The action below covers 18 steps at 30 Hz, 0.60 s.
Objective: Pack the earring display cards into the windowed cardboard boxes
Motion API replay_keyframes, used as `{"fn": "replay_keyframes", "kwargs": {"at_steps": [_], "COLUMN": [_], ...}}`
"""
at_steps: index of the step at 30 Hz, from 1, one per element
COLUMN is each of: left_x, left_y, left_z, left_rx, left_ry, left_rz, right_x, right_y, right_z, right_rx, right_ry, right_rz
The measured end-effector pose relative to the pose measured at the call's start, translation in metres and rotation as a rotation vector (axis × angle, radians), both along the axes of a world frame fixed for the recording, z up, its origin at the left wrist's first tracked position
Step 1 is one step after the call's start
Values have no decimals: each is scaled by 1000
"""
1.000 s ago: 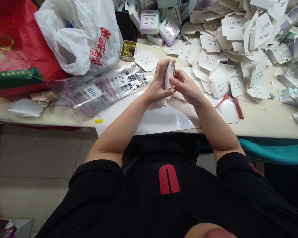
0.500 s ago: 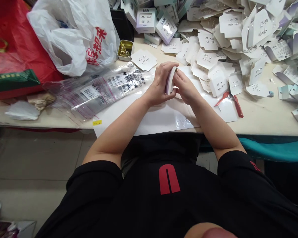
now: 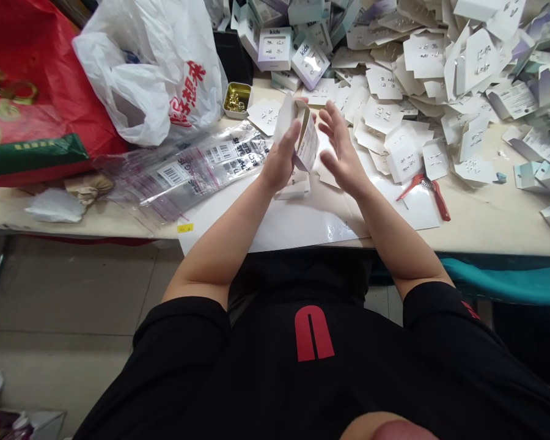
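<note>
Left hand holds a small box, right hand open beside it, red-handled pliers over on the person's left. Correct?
Wrong side: the head view shows the red-handled pliers on the person's right. The left hand does hold the small box, right hand open beside it.

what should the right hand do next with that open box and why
Probably bring the right hand in against the box to steady it: only the left hand appears to hold it, the box is open with a white flap sticking up, and the right hand is spread close beside it, seemingly with nothing in its grip.
</note>
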<state>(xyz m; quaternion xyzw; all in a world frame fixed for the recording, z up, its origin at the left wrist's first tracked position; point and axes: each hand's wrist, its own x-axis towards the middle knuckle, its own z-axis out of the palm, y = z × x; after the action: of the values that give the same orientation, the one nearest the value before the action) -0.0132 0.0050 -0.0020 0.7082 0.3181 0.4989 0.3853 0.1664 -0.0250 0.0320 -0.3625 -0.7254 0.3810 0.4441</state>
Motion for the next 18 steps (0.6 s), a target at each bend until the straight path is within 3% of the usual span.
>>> {"fn": "replay_keyframes", "kwargs": {"at_steps": [3, 6, 13, 18], "left_x": [3, 9, 4, 1], "left_y": [-9, -19, -5, -15], "left_z": [11, 21, 11, 18], "left_rx": [-123, -166, -28, -190], "left_ry": [-131, -166, -98, -112], "left_rz": [-58, -96, -68, -67], "right_x": [0, 0, 7, 6], "right_y": [-4, -8, -10, -12], "right_z": [5, 10, 15, 13], "right_rx": [167, 179, 60, -41], "right_ry": [-239, -346, -304, -267], "right_rz": [-20, -71, -81, -73]}}
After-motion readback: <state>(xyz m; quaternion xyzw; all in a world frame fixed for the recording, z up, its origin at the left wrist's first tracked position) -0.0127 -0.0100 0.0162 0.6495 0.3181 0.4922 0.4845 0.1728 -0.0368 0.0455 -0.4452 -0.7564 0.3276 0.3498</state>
